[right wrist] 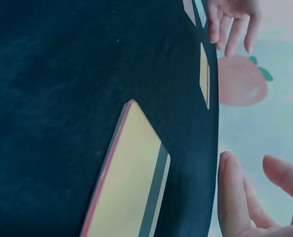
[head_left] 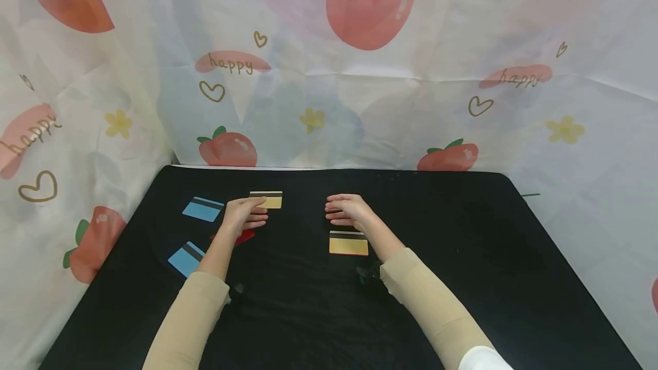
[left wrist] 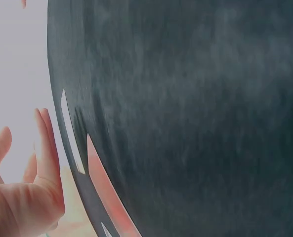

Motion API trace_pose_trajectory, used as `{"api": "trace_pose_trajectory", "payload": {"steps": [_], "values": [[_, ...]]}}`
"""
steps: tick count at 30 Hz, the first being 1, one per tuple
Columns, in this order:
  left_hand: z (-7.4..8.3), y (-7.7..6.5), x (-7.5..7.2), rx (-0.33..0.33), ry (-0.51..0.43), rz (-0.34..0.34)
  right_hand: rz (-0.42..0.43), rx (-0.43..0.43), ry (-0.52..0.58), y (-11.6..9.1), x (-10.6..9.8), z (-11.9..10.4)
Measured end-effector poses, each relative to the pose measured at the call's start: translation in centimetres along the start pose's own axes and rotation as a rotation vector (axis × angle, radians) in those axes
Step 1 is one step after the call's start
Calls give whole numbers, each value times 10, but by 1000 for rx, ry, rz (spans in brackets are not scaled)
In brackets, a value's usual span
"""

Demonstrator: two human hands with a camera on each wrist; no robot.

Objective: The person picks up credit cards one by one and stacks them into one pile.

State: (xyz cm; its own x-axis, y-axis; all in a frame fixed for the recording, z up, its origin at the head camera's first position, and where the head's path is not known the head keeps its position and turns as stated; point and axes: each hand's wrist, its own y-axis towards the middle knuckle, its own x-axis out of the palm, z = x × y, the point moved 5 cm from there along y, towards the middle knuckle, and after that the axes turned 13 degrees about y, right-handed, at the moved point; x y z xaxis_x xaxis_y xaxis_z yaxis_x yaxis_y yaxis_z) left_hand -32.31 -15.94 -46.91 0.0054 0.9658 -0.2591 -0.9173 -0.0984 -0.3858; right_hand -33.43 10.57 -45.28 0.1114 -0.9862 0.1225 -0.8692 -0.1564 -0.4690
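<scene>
My left hand (head_left: 244, 216) hovers with relaxed, spread fingers over the left middle of the black table, holding nothing. Its thumb overlaps a yellow card (head_left: 272, 202) with a dark stripe in the head view. Partly hidden beneath that hand and wrist lies a red card (head_left: 245, 237). Across from it, my right hand (head_left: 349, 211) is also raised with extended fingers and holds nothing. Just below it sits another yellow card (head_left: 348, 245); in the right wrist view this is the top of a small stack (right wrist: 126, 173) with a red edge showing.
Two blue striped cards lie at the left: an upper one (head_left: 203, 209) and a lower one (head_left: 185, 259) partly behind the left forearm. The black table (head_left: 462, 233) ends at a printed cloth backdrop (head_left: 385, 113) behind and at the left.
</scene>
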Motion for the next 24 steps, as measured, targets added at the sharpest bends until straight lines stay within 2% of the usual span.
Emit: {"api": "trace_pose_trajectory", "payload": {"steps": [6, 11, 20, 24], "values": [[-3, 6, -14, 7, 38, -4, -3, 15, 39, 10, 13, -5], [-5, 10, -27, -3, 57, 43, -6, 22, 73, 20, 27, -3], [-8, 19, -40, -15, 69, 86, -21, 58, 137, 32, 49, 7], [-7, 21, -45, -18, 64, 72, -46, 62, 206, 37, 57, 12]]}}
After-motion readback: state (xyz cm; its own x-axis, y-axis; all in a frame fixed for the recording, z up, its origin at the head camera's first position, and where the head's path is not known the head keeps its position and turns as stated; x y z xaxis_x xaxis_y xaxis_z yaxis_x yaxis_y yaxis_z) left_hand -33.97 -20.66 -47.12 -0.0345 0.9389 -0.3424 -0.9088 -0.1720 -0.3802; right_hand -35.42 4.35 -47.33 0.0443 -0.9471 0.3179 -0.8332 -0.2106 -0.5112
